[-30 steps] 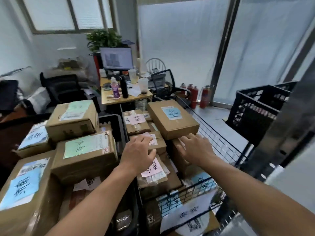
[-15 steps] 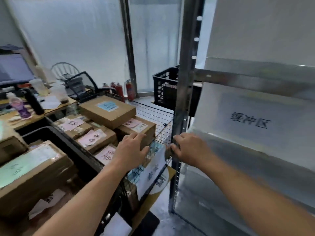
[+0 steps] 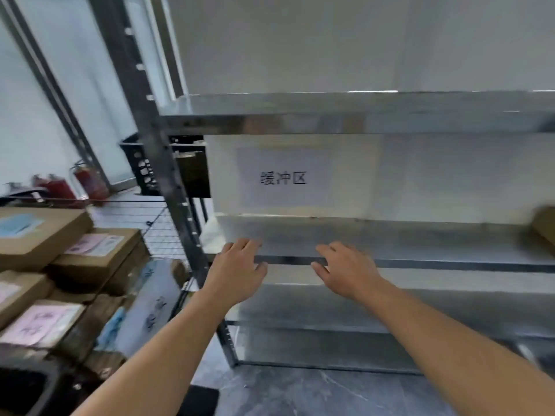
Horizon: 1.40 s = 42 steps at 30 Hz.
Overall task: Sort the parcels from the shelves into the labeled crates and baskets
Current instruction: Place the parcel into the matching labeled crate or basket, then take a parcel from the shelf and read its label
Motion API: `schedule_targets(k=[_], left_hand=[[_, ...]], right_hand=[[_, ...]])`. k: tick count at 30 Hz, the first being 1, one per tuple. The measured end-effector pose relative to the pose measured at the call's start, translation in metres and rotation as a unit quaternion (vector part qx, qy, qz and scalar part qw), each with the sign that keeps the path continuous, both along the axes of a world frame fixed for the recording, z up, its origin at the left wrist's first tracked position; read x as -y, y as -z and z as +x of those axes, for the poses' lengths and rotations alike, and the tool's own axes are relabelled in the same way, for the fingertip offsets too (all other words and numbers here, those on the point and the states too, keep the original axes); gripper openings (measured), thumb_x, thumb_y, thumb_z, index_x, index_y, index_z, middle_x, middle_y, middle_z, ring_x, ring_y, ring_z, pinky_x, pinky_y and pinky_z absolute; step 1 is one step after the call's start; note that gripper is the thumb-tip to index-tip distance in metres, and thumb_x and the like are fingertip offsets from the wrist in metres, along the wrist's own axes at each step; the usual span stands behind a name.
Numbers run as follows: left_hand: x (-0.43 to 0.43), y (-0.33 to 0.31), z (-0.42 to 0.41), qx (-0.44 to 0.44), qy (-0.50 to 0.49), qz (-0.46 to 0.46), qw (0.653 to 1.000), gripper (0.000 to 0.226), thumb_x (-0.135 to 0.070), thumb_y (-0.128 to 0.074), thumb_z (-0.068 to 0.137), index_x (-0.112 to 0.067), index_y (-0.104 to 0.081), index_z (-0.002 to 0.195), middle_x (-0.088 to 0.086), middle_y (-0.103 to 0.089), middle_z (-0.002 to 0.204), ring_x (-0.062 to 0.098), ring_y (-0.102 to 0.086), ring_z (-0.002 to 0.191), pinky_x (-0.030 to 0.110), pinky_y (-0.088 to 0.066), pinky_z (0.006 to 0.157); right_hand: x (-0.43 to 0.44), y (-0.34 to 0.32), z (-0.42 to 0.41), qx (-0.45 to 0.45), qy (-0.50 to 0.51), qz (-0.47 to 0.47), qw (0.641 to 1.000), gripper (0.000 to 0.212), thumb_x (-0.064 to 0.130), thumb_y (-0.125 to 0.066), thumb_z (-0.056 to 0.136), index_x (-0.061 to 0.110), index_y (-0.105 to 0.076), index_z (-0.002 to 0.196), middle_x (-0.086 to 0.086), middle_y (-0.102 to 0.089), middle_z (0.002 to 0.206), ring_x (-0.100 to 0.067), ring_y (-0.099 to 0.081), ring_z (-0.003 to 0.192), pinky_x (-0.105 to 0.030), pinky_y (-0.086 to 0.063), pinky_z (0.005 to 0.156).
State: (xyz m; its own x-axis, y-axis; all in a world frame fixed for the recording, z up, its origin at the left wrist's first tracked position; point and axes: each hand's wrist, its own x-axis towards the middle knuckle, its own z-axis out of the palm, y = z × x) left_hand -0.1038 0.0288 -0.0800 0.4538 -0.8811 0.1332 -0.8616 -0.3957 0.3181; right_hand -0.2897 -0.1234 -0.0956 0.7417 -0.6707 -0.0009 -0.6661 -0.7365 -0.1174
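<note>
A metal shelf rack fills the view ahead, with a white paper sign on its back wall. My left hand and my right hand reach side by side over the front edge of the middle shelf, fingers spread, holding nothing. The corner of one brown parcel shows on that shelf at the far right. At the left, a wire basket holds stacked cardboard parcels with pink and blue labels.
The rack's upright post stands between the basket and the shelf. A black plastic crate sits behind the post. Red fire extinguishers stand by the window wall. Grey floor shows below the lowest shelf.
My view has swung right from the parcels in the basket to the shelf rack. Both hands left the parcels and now hover at the middle shelf's front edge.
</note>
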Motion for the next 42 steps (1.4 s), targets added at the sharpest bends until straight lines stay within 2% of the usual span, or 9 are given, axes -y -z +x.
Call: schedule_targets(k=[5,11,18,21,23,28,32,37,42], left_hand=[[0.081,0.006,-0.088,-0.046,0.077,0.002,0.996,0.052,-0.039,-0.05,0.097,-0.02,-0.042,0.144,0.002,-0.044,0.145,0.026,-0.037,0.132,0.039,-0.034,0.109],[0.174,0.008,-0.211,-0.04,0.169,0.003,0.985,0.052,-0.039,-0.05,0.096,-0.019,-0.041,0.144,0.003,-0.045,0.143,0.026,-0.04,0.129,0.041,-0.036,0.108],[0.268,0.015,-0.349,-0.051,0.264,0.0,0.963,0.051,-0.037,-0.049,0.097,-0.021,-0.041,0.144,0.001,-0.043,0.145,0.024,-0.037,0.131,0.038,-0.035,0.108],[0.298,0.019,-0.395,-0.038,0.302,0.005,0.953,0.053,-0.041,-0.046,0.095,-0.02,-0.043,0.143,0.003,-0.045,0.144,0.026,-0.04,0.129,0.037,-0.034,0.108],[0.315,0.02,-0.418,-0.038,0.321,0.007,0.946,0.053,-0.041,-0.047,0.094,-0.02,-0.043,0.143,0.003,-0.047,0.143,0.027,-0.04,0.129,0.038,-0.034,0.108],[0.356,0.03,-0.461,-0.038,0.354,0.002,0.935,0.049,-0.037,-0.052,0.096,-0.021,-0.044,0.141,0.001,-0.047,0.142,0.025,-0.04,0.129,0.037,-0.033,0.108],[0.392,0.045,-0.488,-0.05,0.367,0.021,0.929,0.049,-0.039,-0.049,0.097,-0.022,-0.043,0.142,0.0,-0.046,0.143,0.024,-0.038,0.129,0.037,-0.032,0.11],[0.458,0.061,-0.508,-0.056,0.381,0.031,0.922,0.05,-0.041,-0.046,0.098,-0.023,-0.04,0.145,-0.002,-0.043,0.146,0.021,-0.037,0.132,0.036,-0.033,0.11],[0.529,0.074,-0.53,-0.113,0.364,0.033,0.924,0.049,-0.038,-0.051,0.097,-0.02,-0.045,0.142,0.0,-0.046,0.143,0.021,-0.04,0.129,0.032,-0.031,0.109]], right_hand=[[0.053,-0.004,-0.118,-0.018,0.077,-0.031,0.996,0.052,0.051,-0.037,0.104,0.023,-0.045,0.148,0.0,-0.047,0.149,-0.024,-0.045,0.135,-0.042,-0.041,0.106],[0.108,-0.012,-0.258,-0.044,0.166,-0.053,0.984,0.053,0.054,-0.036,0.104,0.026,-0.044,0.148,0.0,-0.05,0.147,-0.026,-0.046,0.136,-0.045,-0.042,0.108],[0.144,-0.014,-0.393,-0.032,0.224,-0.086,0.97,0.043,0.047,-0.039,0.103,0.02,-0.059,0.13,-0.003,-0.064,0.127,-0.029,-0.06,0.114,-0.039,-0.052,0.086],[0.157,-0.013,-0.44,-0.035,0.263,-0.089,0.96,0.039,0.044,-0.041,0.103,0.017,-0.061,0.122,-0.004,-0.065,0.115,-0.031,-0.061,0.106,-0.038,-0.049,0.076],[0.166,-0.011,-0.465,-0.035,0.282,-0.083,0.955,0.037,0.045,-0.04,0.103,0.018,-0.059,0.12,-0.003,-0.063,0.115,-0.031,-0.06,0.107,-0.037,-0.05,0.077],[0.187,0.004,-0.507,-0.004,0.311,-0.045,0.949,0.045,0.047,-0.041,0.104,0.021,-0.052,0.139,-0.003,-0.062,0.128,-0.031,-0.059,0.116,-0.043,-0.054,0.087],[0.216,0.018,-0.528,-0.012,0.323,-0.034,0.946,0.043,0.049,-0.037,0.105,0.025,-0.049,0.138,0.0,-0.061,0.128,-0.027,-0.059,0.114,-0.04,-0.054,0.087],[0.279,0.02,-0.551,0.011,0.363,-0.018,0.932,0.045,0.05,-0.037,0.105,0.027,-0.047,0.143,0.001,-0.055,0.139,-0.026,-0.055,0.12,-0.039,-0.052,0.09],[0.343,0.019,-0.563,0.05,0.397,0.019,0.916,0.047,0.051,-0.037,0.105,0.03,-0.043,0.147,0.001,-0.05,0.144,-0.025,-0.051,0.126,-0.041,-0.051,0.095]])
